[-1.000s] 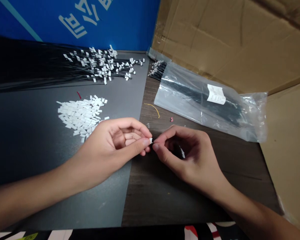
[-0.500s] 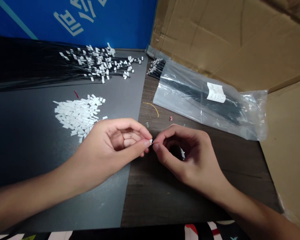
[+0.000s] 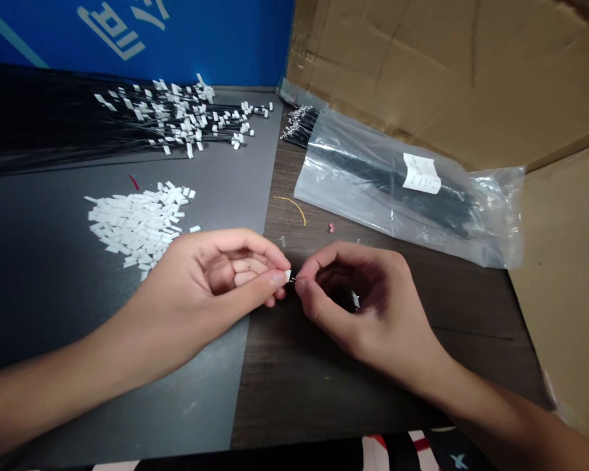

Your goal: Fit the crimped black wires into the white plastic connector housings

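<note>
My left hand (image 3: 216, 281) pinches a small white plastic connector (image 3: 287, 275) between thumb and forefinger. My right hand (image 3: 368, 301) is closed in a pinch right beside it, holding the tip of a thin black wire against the connector; the wire itself is mostly hidden inside the hand. Both hands hover over the seam between the dark mat (image 3: 53, 294) and the brown wooden table (image 3: 314, 366). A pile of loose white connectors (image 3: 135, 222) lies on the mat left of my left hand.
Black wires with white connectors fitted (image 3: 186, 121) lie at the back of the mat. A clear plastic bag of black wires (image 3: 402, 190) lies at the right. A blue board (image 3: 177, 33) and cardboard walls (image 3: 446, 72) enclose the back and right. A yellow wire scrap (image 3: 292, 206) lies nearby.
The view has shifted slightly right and down, so everything sits further left and higher in frame. Both hands keep the same pinch, fingertips together.
</note>
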`<action>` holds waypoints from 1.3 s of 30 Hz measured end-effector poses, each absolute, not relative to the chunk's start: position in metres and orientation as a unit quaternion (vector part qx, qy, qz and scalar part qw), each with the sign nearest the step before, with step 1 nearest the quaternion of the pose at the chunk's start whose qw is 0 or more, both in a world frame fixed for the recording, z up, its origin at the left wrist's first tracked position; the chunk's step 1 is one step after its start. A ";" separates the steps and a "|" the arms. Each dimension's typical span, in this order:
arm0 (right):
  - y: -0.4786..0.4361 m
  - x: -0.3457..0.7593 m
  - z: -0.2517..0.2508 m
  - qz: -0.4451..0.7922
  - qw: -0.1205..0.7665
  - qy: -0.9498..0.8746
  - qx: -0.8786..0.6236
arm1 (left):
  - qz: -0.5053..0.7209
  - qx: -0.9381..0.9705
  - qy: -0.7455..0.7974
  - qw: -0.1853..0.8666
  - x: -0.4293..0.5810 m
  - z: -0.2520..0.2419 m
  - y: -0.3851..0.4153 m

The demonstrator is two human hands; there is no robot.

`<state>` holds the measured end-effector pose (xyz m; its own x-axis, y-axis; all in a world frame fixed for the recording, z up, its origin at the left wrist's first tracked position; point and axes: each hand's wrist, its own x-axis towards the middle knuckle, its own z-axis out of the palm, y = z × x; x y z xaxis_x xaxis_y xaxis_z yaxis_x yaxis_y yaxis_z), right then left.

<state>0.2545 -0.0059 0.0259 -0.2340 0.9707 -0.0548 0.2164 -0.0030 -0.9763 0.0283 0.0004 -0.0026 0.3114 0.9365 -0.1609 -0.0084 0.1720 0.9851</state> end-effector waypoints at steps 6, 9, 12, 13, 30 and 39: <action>-0.007 0.254 0.025 0.504 0.365 -0.607 -0.494 | 0.369 0.521 0.456 0.620 0.029 -0.001 0.001; -0.007 0.253 0.025 0.498 0.364 -0.611 -0.496 | 0.364 0.527 0.461 0.614 0.029 0.000 0.002; -0.008 0.253 0.025 0.489 0.371 -0.617 -0.493 | 0.359 0.530 0.467 0.610 0.029 0.001 0.002; -0.008 0.253 0.025 0.488 0.373 -0.618 -0.491 | 0.357 0.529 0.468 0.611 0.029 0.002 0.002; -0.009 0.254 0.022 0.464 0.394 -0.636 -0.474 | 0.341 0.541 0.474 0.605 0.030 -0.002 -0.005; -0.011 0.258 0.018 0.391 0.387 -0.701 -0.454 | 0.340 0.522 0.452 0.639 0.030 -0.001 -0.003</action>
<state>0.2576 -0.0112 0.0177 -0.2891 0.9389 0.1869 0.3341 0.2819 -0.8994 0.0304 -0.0029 -0.0010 0.3601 0.9058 -0.2233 0.0386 0.2247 0.9737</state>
